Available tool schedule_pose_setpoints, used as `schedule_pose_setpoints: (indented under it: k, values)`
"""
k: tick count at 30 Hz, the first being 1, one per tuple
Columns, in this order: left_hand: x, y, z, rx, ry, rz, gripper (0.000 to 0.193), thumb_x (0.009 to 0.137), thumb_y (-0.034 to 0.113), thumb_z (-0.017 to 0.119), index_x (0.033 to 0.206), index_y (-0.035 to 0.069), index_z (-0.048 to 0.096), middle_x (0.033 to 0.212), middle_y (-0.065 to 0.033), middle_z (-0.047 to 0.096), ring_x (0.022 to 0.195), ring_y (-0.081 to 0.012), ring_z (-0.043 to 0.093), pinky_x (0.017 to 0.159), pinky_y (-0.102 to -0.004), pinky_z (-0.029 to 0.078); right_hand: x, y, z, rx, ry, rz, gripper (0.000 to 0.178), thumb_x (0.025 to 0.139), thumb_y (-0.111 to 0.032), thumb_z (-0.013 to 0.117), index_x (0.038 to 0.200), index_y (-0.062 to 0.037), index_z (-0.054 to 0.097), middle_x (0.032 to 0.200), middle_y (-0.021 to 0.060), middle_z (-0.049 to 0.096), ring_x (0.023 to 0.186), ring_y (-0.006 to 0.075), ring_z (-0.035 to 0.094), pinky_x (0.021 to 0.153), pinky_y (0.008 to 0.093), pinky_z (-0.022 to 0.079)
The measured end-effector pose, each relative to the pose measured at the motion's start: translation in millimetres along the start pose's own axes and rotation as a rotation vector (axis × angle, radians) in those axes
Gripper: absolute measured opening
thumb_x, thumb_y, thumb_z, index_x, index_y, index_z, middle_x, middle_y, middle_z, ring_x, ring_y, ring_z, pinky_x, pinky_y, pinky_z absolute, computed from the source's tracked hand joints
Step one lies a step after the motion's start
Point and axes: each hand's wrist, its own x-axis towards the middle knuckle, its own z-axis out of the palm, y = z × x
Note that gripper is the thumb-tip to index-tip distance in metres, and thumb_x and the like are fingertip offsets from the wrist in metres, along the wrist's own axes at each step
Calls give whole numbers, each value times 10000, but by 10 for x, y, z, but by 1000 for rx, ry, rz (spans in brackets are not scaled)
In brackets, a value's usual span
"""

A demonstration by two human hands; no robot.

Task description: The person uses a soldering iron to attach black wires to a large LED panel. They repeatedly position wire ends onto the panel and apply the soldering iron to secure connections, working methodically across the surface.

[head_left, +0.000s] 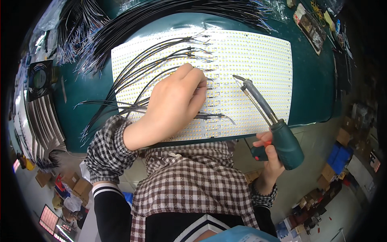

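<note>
A white LED board (258, 56) with rows of small yellow-white chips lies on the table in front of me. Black cables (139, 64) with stripped, thin coloured ends run across its left half to a column of contacts near the middle. My left hand (175, 99) is over that column, fingers pinched on a black cable whose end peeks out by the fingertips; most of it is hidden. At the board's lower right, my right hand (272, 159) grips a dark green soldering gun (287, 145) by its handle. Its tip points up-left, over the board.
A thick bundle of black cables (161, 20) lies along the back of the green table (310, 97). A small fan (40, 80) and stacked boards (44, 123) stand at the left. A dirty solder tray (309, 28) sits at the back right. Cardboard boxes (76, 187) are on the floor.
</note>
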Motion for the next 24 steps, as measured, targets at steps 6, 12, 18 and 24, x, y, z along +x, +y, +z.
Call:
schedule_pose_setpoints:
  k: [6, 12, 18, 24]
  values:
    - [7, -51, 65, -16, -5, 37, 98, 811, 11, 675, 848, 29, 585, 798, -76, 575, 612, -193, 581, 547, -301, 462, -72, 42, 12, -46, 6, 12, 310, 873, -63, 699, 1141, 75, 630, 1040, 190, 679, 881, 252, 701, 710, 321, 573]
    - [13, -103, 106, -126, 35, 29, 104, 798, 14, 678, 830, 29, 579, 785, -74, 573, 613, -189, 582, 549, -293, 470, -125, 80, -59, -103, -64, 26, 315, 858, -20, 712, 1137, 74, 599, 1005, 182, 686, 819, 220, 699, 618, 273, 549]
    - [19, -116, 111, -74, 34, 40, 106, 795, 21, 681, 822, 30, 579, 776, -75, 573, 598, -190, 574, 537, -297, 462, -150, 96, -56, -185, -69, 72, 306, 858, -53, 704, 1100, 81, 573, 913, 167, 677, 803, 228, 677, 703, 329, 570]
    - [21, -109, 104, -59, 34, 53, 113, 794, 26, 682, 822, 32, 573, 778, -75, 575, 584, -194, 567, 524, -307, 450, -156, 108, 28, -142, -22, 85, 280, 852, -112, 714, 1012, 91, 607, 858, 162, 663, 794, 242, 662, 741, 356, 562]
